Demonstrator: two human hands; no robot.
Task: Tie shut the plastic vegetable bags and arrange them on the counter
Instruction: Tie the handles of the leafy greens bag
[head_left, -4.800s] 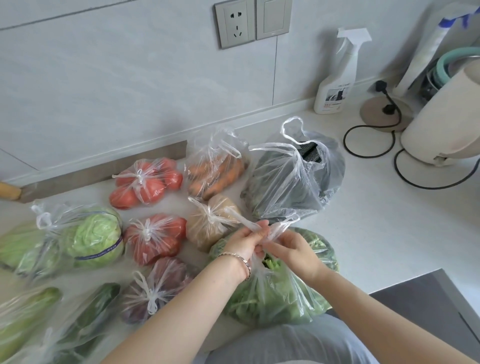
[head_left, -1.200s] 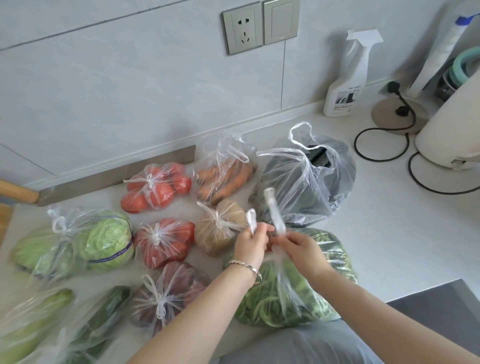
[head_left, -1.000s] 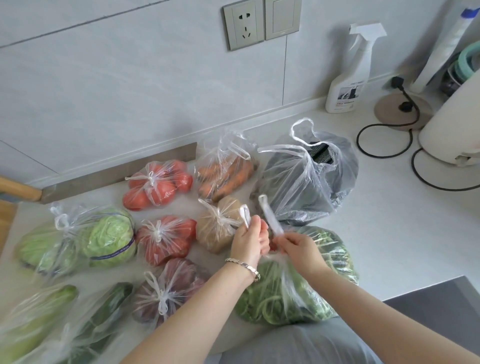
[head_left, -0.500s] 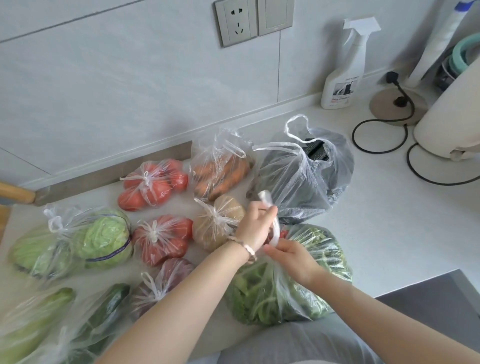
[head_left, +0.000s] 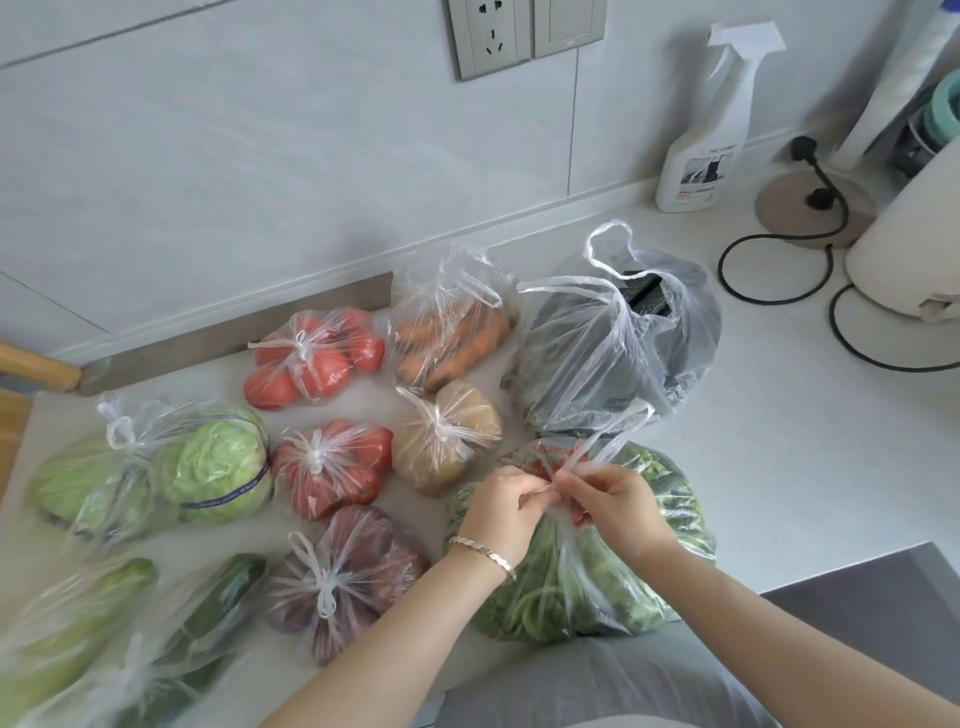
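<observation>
In the head view the counter (head_left: 779, 441) is crowded: two knotted tomato bags (head_left: 314, 358) in the middle, a loose carrot bag (head_left: 449, 327) above a tied potato bag (head_left: 447, 434), a cabbage bag (head_left: 208, 462) at centre left, a purple-vegetable bag (head_left: 337, 577) lower centre, and an untied dark bag (head_left: 613, 338) with its loops standing up just behind the hands. A spray bottle (head_left: 711, 130) and black cord (head_left: 779, 270) sit at upper right. The greens bag (head_left: 597, 582) lies at the lower centre, against the counter's front edge. The left hand (head_left: 506, 512) and right hand (head_left: 618, 506) meet above it, each pinching a twisted handle strip (head_left: 608, 441) — fingers closed tight on the plastic. Half a second ago the left hand was raised over the right, wrapping one strip; now both are level, knuckles nearly touching, with the strip ends trailing up and right.
</observation>
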